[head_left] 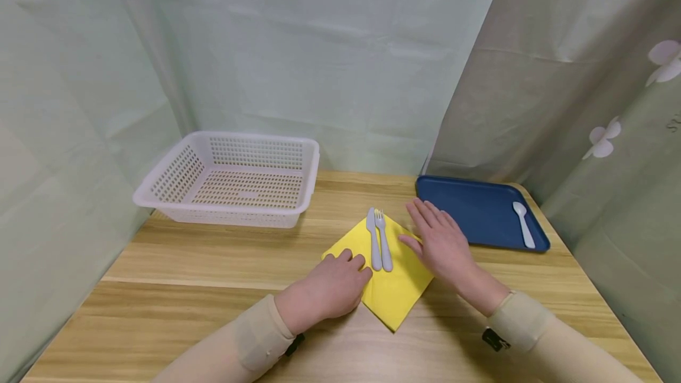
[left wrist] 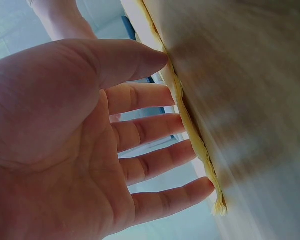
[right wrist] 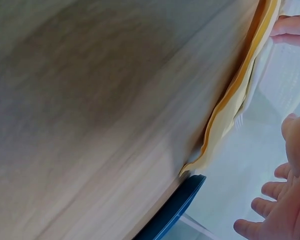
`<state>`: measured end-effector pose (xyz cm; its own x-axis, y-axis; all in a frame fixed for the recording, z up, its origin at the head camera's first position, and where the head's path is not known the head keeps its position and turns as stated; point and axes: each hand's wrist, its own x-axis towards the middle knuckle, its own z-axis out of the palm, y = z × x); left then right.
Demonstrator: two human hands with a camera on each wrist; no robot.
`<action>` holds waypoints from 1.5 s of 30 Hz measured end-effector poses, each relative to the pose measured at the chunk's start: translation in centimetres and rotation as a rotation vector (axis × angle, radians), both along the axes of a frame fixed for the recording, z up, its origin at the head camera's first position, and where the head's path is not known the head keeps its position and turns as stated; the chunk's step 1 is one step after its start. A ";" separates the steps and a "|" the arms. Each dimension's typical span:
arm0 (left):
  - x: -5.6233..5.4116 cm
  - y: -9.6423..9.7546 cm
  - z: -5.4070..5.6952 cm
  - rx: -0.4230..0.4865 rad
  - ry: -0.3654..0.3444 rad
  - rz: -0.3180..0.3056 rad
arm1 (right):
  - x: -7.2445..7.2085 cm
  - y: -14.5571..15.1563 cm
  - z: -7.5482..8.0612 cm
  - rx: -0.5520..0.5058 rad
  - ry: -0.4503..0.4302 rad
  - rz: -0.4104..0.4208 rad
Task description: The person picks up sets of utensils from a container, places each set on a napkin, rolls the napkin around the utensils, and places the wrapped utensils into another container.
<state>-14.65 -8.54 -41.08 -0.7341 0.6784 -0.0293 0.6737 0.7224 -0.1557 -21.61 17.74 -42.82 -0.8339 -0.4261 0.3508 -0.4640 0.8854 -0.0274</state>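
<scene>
A folded yellow napkin (head_left: 396,306) lies on the wooden table with one corner toward the person. On it, side by side, are a light grey knife (head_left: 375,247) and a light grey fork (head_left: 385,244). The left hand (head_left: 335,285) touches the napkin's left part with its fingertips, fingers spread and slightly bent; in the left wrist view they meet the napkin edge (left wrist: 190,125). The right hand (head_left: 438,247) is held flat over the napkin's right corner, fingers extended and thumb out to the side. Nothing is in its grasp, and in the right wrist view it stands apart from the napkin.
A white perforated plastic basket (head_left: 305,194) stands at the back left of the table (head_left: 213,300). At the back right lies a dark blue tray (head_left: 479,205), just beyond the right hand, with a light spoon (head_left: 524,223) on it. Curtains (head_left: 319,64) hang behind and at both sides.
</scene>
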 end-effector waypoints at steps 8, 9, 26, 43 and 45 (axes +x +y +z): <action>0.0 0.0 0.0 -0.004 0.000 -0.003 | 0.0 0.5 0.1 -0.006 -0.015 -0.020; 0.0 0.0 0.0 -0.005 0.000 -0.003 | -0.1 0.6 0.2 -0.005 -0.017 -0.025; -0.2 0.0 -0.5 -0.012 -0.007 -0.001 | -0.4 2.0 0.5 -0.001 -0.036 -0.064; -0.3 0.1 -0.5 -0.016 -0.022 0.008 | -1.0 3.4 0.5 0.010 -0.073 -0.123; -0.3 0.1 -0.6 -0.017 -0.022 0.008 | -1.1 3.6 0.5 0.006 -0.069 -0.124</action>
